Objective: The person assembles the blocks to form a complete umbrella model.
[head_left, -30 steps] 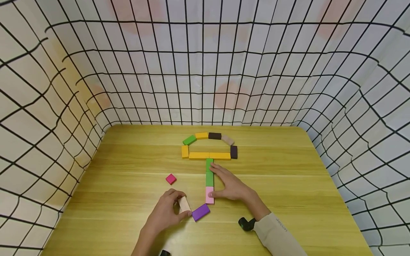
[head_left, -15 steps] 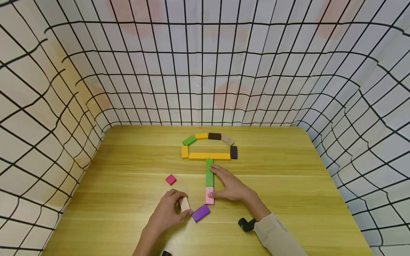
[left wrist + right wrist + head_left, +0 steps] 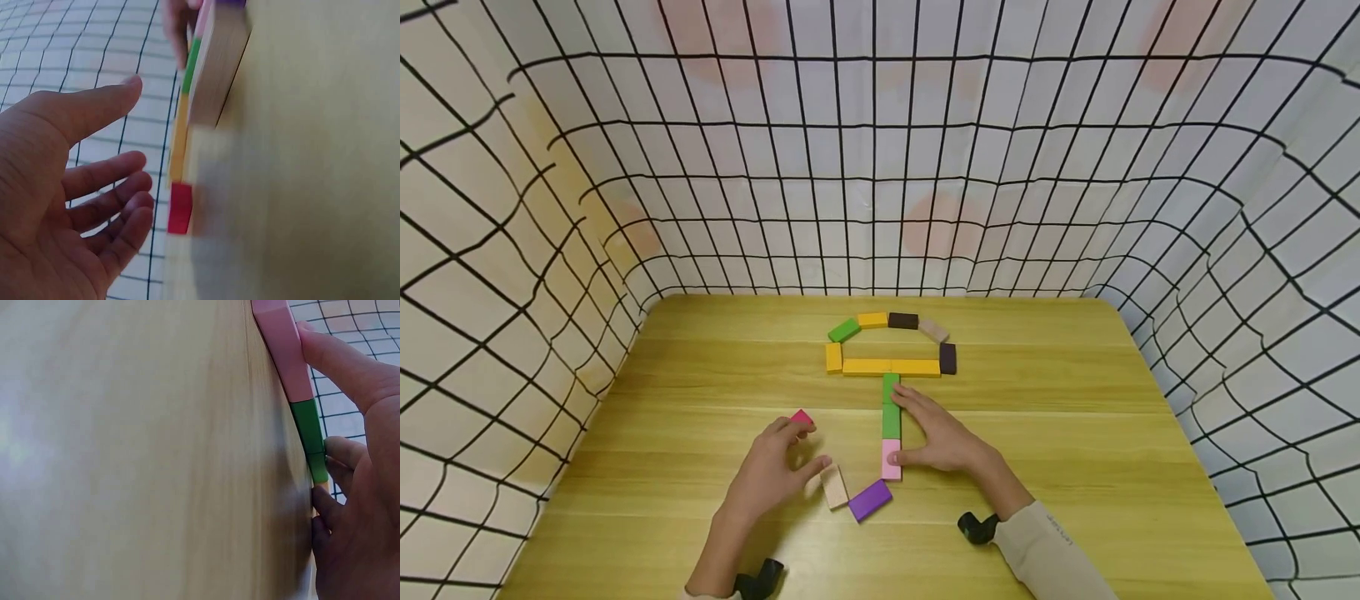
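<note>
My left hand (image 3: 767,473) hovers with parted, relaxed fingers and nothing in its grasp. In the head view its fingertips partly cover a small red block (image 3: 802,416); in the left wrist view the hand and the red block (image 3: 180,208) look apart. Beside the thumb lies a pale wooden block (image 3: 833,487), its corner meeting a purple block (image 3: 871,501). My right hand (image 3: 943,435) rests along a straight column of blocks. Its thumb touches the pink block (image 3: 284,350), and its fingers lie at the upper green block (image 3: 891,387) and the lower green block (image 3: 891,422).
Two long yellow blocks (image 3: 867,367) form a bar above the column. Over it arches a row with green (image 3: 844,330), yellow, black (image 3: 903,321) and beige blocks. Black wire mesh (image 3: 872,175) before white cloth surrounds the wooden table (image 3: 1075,383) at the back and sides.
My left hand has let go of the pale wooden block and moved up and left to the red block. The pale block stays beside the purple one. My right hand has not moved.
</note>
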The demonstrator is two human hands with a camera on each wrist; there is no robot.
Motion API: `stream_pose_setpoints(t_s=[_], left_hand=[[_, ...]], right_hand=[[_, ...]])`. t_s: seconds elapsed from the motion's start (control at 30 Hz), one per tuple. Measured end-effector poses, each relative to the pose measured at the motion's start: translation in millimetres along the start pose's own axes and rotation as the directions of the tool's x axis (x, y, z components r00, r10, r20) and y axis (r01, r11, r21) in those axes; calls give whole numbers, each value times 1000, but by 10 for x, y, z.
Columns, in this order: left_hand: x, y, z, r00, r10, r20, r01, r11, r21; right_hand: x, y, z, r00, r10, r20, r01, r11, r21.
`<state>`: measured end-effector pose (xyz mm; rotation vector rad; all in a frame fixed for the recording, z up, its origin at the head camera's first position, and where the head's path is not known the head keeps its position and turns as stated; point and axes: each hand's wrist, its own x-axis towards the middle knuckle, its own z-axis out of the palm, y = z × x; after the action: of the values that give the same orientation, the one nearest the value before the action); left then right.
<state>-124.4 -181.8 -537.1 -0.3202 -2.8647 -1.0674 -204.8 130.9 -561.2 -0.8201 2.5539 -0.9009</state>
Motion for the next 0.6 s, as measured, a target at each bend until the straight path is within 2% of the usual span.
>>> stream_pose_setpoints(t_s=[0.13, 0.27, 0.43, 0.6], left_hand=[[124, -109, -123, 999, 21, -41, -20, 999, 31], [244, -218, -194, 999, 5, -32, -3, 997, 75], [343, -360, -187, 1000, -19, 5, 18, 995, 99], [383, -444, -151, 999, -32, 32, 29, 996, 82]], right_hand=[[6, 6, 12, 1000, -2, 4, 2, 1000, -1], [7, 11, 23, 1000, -2, 0, 2, 1000, -3], [-3, -5, 13, 1000, 5, 1, -5, 1000, 2], [-6, -3, 8, 1000, 7, 3, -7, 1000, -5]])
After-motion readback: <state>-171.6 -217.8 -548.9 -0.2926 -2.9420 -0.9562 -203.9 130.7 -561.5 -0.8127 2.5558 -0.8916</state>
